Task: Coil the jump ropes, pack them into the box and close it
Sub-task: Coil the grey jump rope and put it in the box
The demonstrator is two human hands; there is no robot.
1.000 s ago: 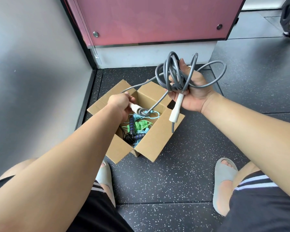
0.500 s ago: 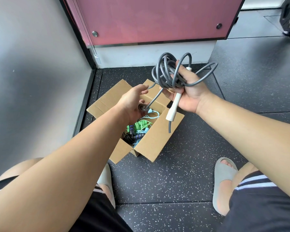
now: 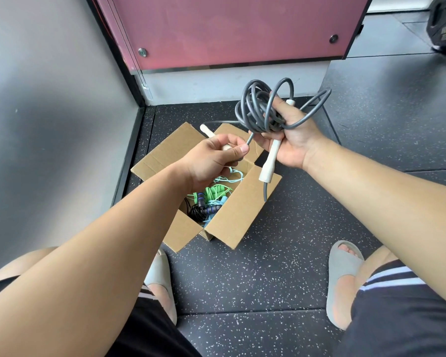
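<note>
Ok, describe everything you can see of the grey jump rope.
The grey jump rope is a smooth, rubbery-looking cord with two cream handles. Most of it is gathered in loose, uneven loops gripped by the right hand, one loop sticking out rightward. One handle hangs down from that hand; the left hand grips the other handle. It is held above the open cardboard box, seemingly touching only the hands.

Pink panel (image 3: 229, 29) – speckled floor mat (image 3: 281, 266) – grey slides (image 3: 343, 274).

grey rope (image 3: 255, 109), brown box (image 3: 238, 215), speckled floor (image 3: 268, 279)
</note>
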